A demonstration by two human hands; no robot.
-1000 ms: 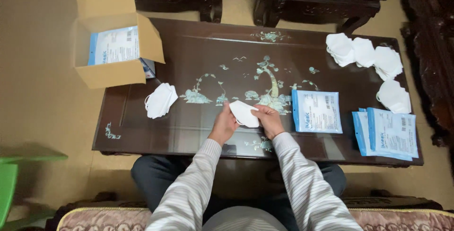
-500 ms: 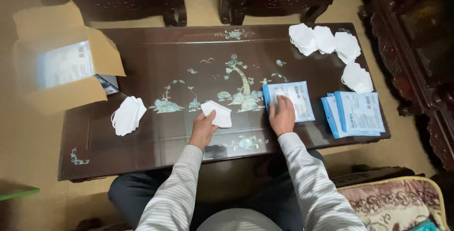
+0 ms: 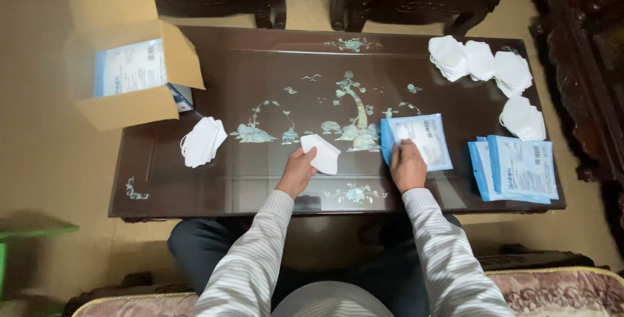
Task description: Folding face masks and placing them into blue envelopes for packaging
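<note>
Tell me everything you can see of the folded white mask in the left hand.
The mask is plain white, folded flat into a roughly four-sided shape with a pointed end, and looks like soft non-woven fabric. No ear loops can be made out. The left hand has it in its grip at the lower left edge, thumb on top, holding it low over the dark glossy table, just left of the blue-and-white pouch under the right hand. Whether it touches the table is unclear.
</note>
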